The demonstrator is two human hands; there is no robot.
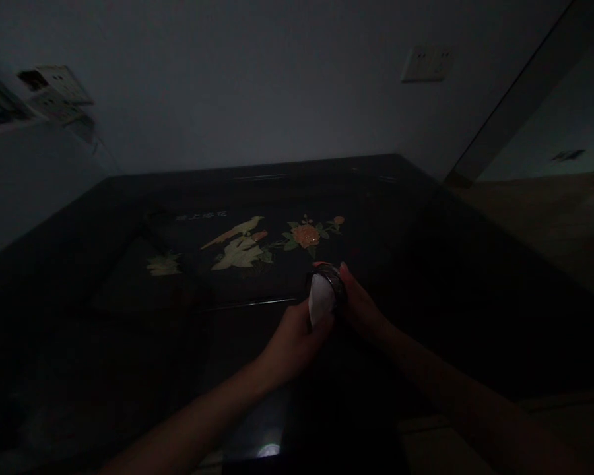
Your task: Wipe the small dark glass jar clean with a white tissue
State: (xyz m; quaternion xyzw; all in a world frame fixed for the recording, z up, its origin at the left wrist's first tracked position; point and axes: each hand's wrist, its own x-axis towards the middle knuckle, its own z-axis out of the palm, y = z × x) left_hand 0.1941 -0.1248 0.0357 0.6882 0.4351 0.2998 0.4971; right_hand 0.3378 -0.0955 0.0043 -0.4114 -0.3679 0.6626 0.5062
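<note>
The left hand [292, 340] is curled round a white thing [321, 300] over the dark bench [391, 218]. The right hand [360, 300] is by its dark loops [337, 285], maybe to keep them snug; too dim to tell its grip.

The desk [376, 198] is dark and glossy, narrowing toward its far edge. Decoration shows on its surface: an orange flower [306, 236] with green leaves, a long-tailed bird [237, 229] to its left and a pale shape [237, 254] just below the bird. Farther left are light lettering [201, 216] and a yellowish patch [163, 265]. A thin bright line [252, 304] runs across nearer the front.
</note>
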